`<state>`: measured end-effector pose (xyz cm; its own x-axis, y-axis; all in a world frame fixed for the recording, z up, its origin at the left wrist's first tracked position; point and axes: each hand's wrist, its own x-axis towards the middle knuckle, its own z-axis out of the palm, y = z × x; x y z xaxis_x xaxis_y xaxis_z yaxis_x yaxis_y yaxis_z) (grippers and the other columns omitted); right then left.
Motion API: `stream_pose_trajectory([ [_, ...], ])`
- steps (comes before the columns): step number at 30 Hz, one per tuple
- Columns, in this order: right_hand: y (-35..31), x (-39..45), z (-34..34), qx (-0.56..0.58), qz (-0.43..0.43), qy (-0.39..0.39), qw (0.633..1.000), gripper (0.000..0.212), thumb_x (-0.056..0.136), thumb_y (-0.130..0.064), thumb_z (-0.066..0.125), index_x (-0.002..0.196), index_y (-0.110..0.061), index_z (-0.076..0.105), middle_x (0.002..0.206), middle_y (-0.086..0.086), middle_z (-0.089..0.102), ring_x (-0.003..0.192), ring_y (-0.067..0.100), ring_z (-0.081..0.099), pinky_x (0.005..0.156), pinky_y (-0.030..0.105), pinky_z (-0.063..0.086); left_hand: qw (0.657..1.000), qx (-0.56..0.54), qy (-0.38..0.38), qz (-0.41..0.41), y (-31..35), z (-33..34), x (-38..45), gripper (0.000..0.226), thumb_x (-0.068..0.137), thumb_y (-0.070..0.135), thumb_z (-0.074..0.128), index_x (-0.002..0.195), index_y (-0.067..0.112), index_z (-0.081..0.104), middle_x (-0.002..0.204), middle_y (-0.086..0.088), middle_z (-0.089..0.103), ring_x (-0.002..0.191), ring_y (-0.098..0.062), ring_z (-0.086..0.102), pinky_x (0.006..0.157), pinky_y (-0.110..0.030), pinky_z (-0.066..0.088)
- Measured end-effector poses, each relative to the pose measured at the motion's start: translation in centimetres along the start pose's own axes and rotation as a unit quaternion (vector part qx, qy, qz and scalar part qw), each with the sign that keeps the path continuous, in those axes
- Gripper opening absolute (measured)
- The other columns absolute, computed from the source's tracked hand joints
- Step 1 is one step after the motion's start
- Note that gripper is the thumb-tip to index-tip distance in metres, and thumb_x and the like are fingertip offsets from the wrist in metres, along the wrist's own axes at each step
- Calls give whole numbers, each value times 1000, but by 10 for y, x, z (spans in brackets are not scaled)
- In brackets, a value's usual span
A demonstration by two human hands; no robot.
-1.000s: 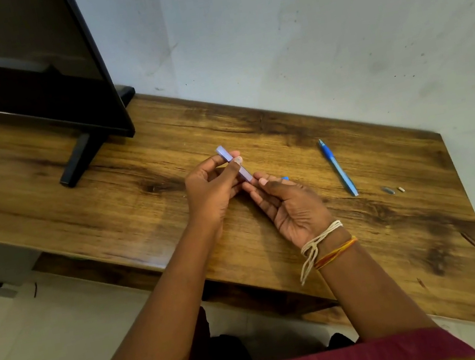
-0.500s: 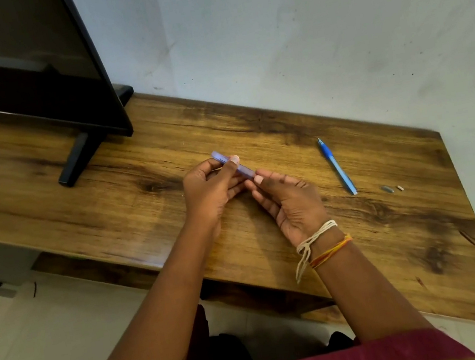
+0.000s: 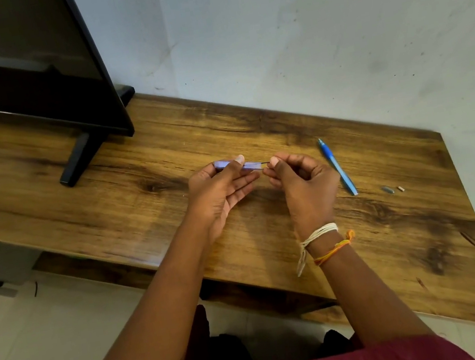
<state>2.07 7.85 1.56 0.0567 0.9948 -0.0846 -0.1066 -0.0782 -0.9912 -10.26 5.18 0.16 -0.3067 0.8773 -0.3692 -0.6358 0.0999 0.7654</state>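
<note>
1. The worktop [image 3: 253, 133] is a brown wood-grain board with dark patches, pushed up against the wall.
2. The wall [image 3: 299, 28] is pale, scuffed and dotted with small dark specks.
3. A black screen [image 3: 23, 74], switched off, stands at the far left of the worktop on a black foot [image 3: 76, 162].
4. A blue pen [image 3: 338, 167] lies flat towards the right, its tip pointing at the wall.
5. Near the pen's nearer end lie a grey bit [image 3: 387, 189] and a white bit [image 3: 401, 188], just beside each other.
6. The floor [image 3: 36, 339] below is pale.

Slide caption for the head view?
Left hand holds purple plastic tube; right hand pinches thin dark rod at its end.
</note>
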Motion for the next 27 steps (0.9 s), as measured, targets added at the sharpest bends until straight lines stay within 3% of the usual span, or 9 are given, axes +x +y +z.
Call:
stream_pose_trajectory([
  [5, 1, -1, -1, -77, -80, 19, 994, 14, 82, -5, 72, 86, -19, 73, 85, 8, 76, 81, 19, 74, 77, 36, 60, 999, -38, -21, -25, 0, 0, 1, 11, 89, 12, 64, 94, 3, 63, 80, -14, 76, 79, -24, 74, 64, -27, 59],
  [10, -2, -2, 1, -81, -104, 14, 991, 18, 80, -3, 74, 93, -15, 73, 88, 4, 76, 81, 12, 74, 74, 24, 59, 996, -69, -33, -40, 0, -2, 2, 17, 91, 13, 60, 101, -1, 62, 81, -13, 76, 78, -21, 74, 62, -25, 58],
  [18, -3, -1, 0, -74, -127, 5, 989, 21, 80, 3, 71, 97, -9, 72, 90, 5, 75, 81, 11, 73, 73, 19, 57, 995, -79, -40, -45, -1, -3, 1, 16, 90, 12, 62, 98, -1, 63, 82, -14, 76, 79, -21, 74, 61, -25, 58],
  [27, -5, -1, -2, -69, -130, 18, 989, 15, 81, -3, 73, 95, -8, 73, 90, 10, 75, 86, 19, 74, 80, 38, 60, 994, -85, -41, -56, 0, -1, -1, 19, 91, 12, 60, 101, -4, 62, 82, -13, 76, 79, -20, 74, 61, -25, 58],
])
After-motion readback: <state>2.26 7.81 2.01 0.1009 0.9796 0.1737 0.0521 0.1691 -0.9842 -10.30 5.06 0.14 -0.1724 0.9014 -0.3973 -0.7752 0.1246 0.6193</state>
